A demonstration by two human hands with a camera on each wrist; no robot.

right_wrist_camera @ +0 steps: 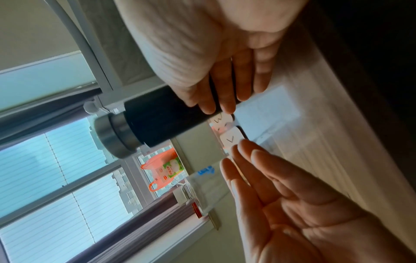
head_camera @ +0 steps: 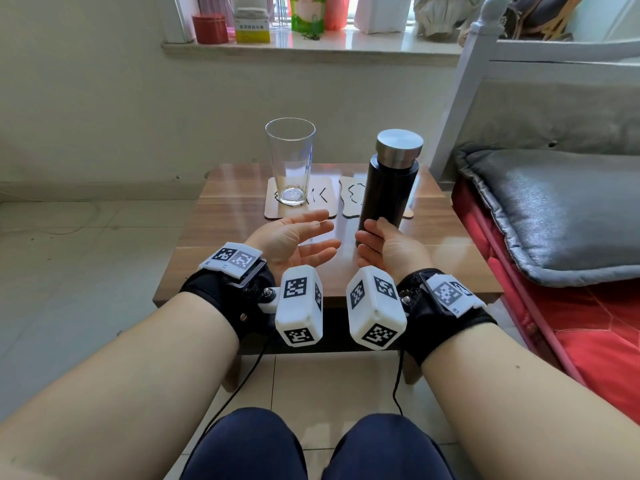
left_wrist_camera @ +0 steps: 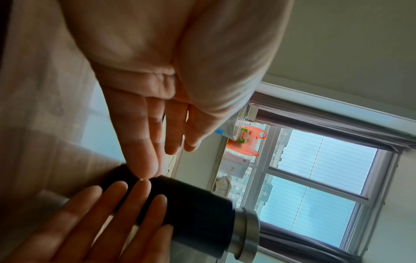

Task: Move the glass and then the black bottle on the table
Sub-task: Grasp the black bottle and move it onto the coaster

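A tall empty clear glass [head_camera: 290, 161] stands on the left wooden coaster [head_camera: 277, 211] at the back of a small wooden table [head_camera: 242, 216]. Right of it, a black bottle [head_camera: 388, 188] with a steel cap stands on a second coaster [head_camera: 349, 202]. My left hand [head_camera: 311, 233] hovers in front of the glass, palm turned right, fingers straight, holding nothing. My right hand [head_camera: 372, 237] is at the bottle's base, palm facing left. Its fingers [right_wrist_camera: 225, 92] lie straight across the front of the bottle [right_wrist_camera: 162, 117]. Whether they touch it is unclear.
A bed with a grey cushion [head_camera: 554, 209] and a white frame [head_camera: 460, 109] stands close to the table's right side. The windowsill [head_camera: 311, 46] behind carries a red tin, boxes and bags. Tiled floor lies to the left. Cables hang from both wrists.
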